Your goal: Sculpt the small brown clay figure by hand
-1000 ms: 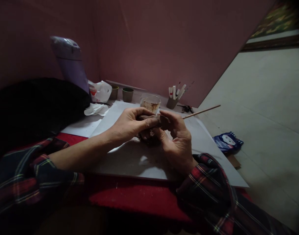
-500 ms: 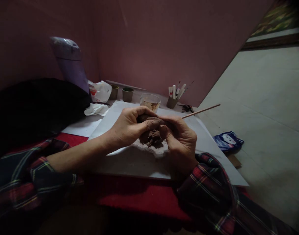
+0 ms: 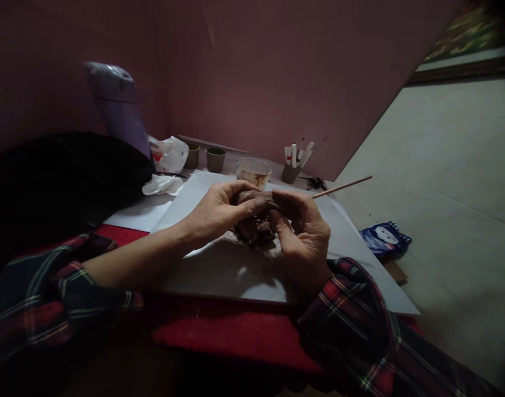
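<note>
Between my two hands, above the white board point(image 3: 231, 278), is a dark brown lump that looks like clay point(image 3: 258, 229), rough and crumbly on its near side. My left hand point(image 3: 225, 207) is closed round its left and top, the thumb lying across it. Round its right side my right hand point(image 3: 304, 229) curls, thumb pressed against the near face. A thin wooden stick point(image 3: 343, 186) juts out to the right behind my right hand; its near end is hidden, so I cannot tell whether the hand touches it.
Behind my hands stands a stained glass point(image 3: 254, 172), with small pots point(image 3: 216, 160) to its left and a cup of markers and brushes point(image 3: 291, 172) to its right. Crumpled tissue point(image 3: 163, 184) and a purple container point(image 3: 122, 110) are at left. A blue packet point(image 3: 385, 238) lies right of the board.
The lump has turned and tilted in my hands, showing more of its smooth top. My left thumb has shifted slightly, and the pale patch below the lump is now mostly out of sight.
</note>
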`<state>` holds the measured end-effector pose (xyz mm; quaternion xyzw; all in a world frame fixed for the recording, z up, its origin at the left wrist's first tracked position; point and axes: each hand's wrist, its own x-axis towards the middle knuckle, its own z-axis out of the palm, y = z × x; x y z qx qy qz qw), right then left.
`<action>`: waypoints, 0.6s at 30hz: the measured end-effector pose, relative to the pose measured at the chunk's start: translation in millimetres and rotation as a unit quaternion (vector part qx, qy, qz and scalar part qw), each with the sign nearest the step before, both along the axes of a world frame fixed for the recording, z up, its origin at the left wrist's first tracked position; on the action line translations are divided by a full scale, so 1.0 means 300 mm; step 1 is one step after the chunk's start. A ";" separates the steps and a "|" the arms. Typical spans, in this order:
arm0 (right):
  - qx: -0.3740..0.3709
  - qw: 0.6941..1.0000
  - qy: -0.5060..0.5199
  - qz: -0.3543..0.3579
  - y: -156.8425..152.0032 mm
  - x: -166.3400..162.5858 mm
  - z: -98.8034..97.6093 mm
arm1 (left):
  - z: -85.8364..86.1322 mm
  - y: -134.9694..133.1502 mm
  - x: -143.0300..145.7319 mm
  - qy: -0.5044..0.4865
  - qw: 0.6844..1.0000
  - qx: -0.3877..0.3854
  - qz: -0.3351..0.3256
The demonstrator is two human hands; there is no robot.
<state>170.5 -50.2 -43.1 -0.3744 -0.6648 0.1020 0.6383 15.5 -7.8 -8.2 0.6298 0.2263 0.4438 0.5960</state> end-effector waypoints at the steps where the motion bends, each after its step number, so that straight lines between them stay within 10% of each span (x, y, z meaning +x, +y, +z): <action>1: -0.002 1.000 -0.005 0.005 0.001 0.000 -0.001 | 0.000 0.001 -0.001 -0.004 1.000 -0.006 -0.004; 18: -0.011 1.000 0.001 -0.011 -0.005 -0.004 0.011 | 0.007 -0.011 -0.002 0.018 1.000 -0.005 0.002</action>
